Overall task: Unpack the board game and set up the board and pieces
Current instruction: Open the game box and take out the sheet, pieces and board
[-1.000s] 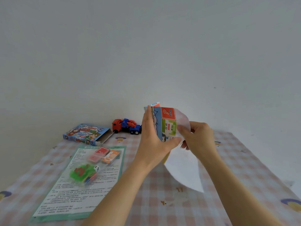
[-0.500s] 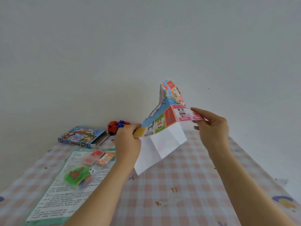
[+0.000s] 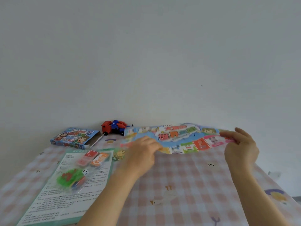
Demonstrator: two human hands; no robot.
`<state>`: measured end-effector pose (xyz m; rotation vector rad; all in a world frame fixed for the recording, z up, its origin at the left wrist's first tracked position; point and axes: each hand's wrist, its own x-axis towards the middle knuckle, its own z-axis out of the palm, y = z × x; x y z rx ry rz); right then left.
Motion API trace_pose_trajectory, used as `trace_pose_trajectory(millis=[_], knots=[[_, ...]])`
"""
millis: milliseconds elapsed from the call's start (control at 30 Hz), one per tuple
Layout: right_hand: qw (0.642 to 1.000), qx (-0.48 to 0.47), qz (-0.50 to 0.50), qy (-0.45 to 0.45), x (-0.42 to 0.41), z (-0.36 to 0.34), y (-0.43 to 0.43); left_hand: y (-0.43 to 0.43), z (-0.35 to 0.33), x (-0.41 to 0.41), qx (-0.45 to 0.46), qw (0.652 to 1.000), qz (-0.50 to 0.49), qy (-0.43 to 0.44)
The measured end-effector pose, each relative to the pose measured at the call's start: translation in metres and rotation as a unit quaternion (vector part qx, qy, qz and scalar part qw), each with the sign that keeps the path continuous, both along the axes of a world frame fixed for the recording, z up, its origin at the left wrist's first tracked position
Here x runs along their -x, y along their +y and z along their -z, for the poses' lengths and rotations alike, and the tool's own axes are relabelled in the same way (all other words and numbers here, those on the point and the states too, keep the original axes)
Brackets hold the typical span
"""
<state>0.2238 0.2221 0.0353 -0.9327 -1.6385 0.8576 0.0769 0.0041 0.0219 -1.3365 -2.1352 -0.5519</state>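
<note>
- Game pieces (image 3: 71,177), bagged in clear plastic, are lying nearest me at the left on the rule sheet (image 3: 65,201); two card packs (image 3: 92,158) are sitting just beyond them on the same sheet.
- Checked tablecloth (image 3: 187,185): a bare stretch is running under both forearms.
- Left hand (image 3: 141,154): its fingers are curling onto the board's near edge and pinching it; blur is hiding the fingertips.
- Right hand (image 3: 241,149): it is pinching the board's right end.
- Board (image 3: 179,139): it is hanging opened out between the two hands, printed side up. Its long axis is running left to right, and its body is lying beyond both grips toward the wall. I am unable to tell whether it is touching the cloth. I am judging both hands about equally near, so laying it flat means lowering it toward me onto the bare stretch.
- Box (image 3: 73,137), open-ended, is lying far left.
- Toy truck (image 3: 114,127) is standing by the wall, just beside the board's far left corner; I am rating that as the likely snag.
</note>
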Motion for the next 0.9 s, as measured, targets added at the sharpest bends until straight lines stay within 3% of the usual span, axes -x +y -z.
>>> trace_pose_trajectory(millis=[67, 167, 233, 333, 400, 500, 567, 633, 700, 767, 833, 900], knots=[[0.993, -0.014, 0.014, -0.118, -0.007, 0.014, 0.006, 0.006, 0.005, -0.005, 0.102, 0.991, 0.001, -0.089], [0.956, -0.071, 0.031, -0.281, -0.013, 0.021, 0.008, 0.011, 0.011, -0.014, 0.136, 0.976, 0.009, -0.172], [0.951, -0.086, 0.018, -0.295, -0.014, 0.016, 0.006, 0.012, 0.013, -0.018, 0.147, 0.96, 0.011, -0.238], [0.966, -0.033, -0.016, -0.256, -0.012, 0.004, -0.002, 0.01, 0.008, -0.019, 0.15, 0.926, 0.023, -0.347], [0.957, -0.033, -0.031, -0.287, -0.013, -0.006, -0.004, 0.005, -0.002, -0.018, 0.179, 0.892, 0.048, -0.412], [0.887, -0.059, -0.124, -0.44, -0.018, -0.032, -0.007, -0.008, -0.017, -0.016, 0.262, 0.833, 0.071, -0.483], [0.85, -0.072, -0.189, -0.487, -0.022, -0.051, -0.011, -0.013, -0.019, -0.012, 0.234, 0.806, 0.1, -0.534], [0.853, -0.107, -0.215, -0.464, -0.015, -0.063, -0.019, -0.012, -0.013, -0.003, 0.09, 0.836, 0.068, -0.537], [0.862, -0.135, -0.229, -0.43, 0.006, -0.056, -0.03, -0.01, 0.002, 0.01, 0.014, 0.887, -0.038, -0.459], [0.846, -0.182, -0.256, -0.43, 0.031, -0.027, -0.038, -0.009, 0.02, 0.019, 0.12, 0.916, -0.138, -0.358], [0.799, -0.231, -0.272, -0.484, 0.05, 0.017, -0.036, -0.011, 0.034, 0.024, 0.222, 0.901, -0.176, -0.328], [0.766, -0.203, -0.279, -0.543, 0.054, 0.047, -0.029, -0.012, 0.044, 0.028, 0.257, 0.892, -0.183, -0.324]])
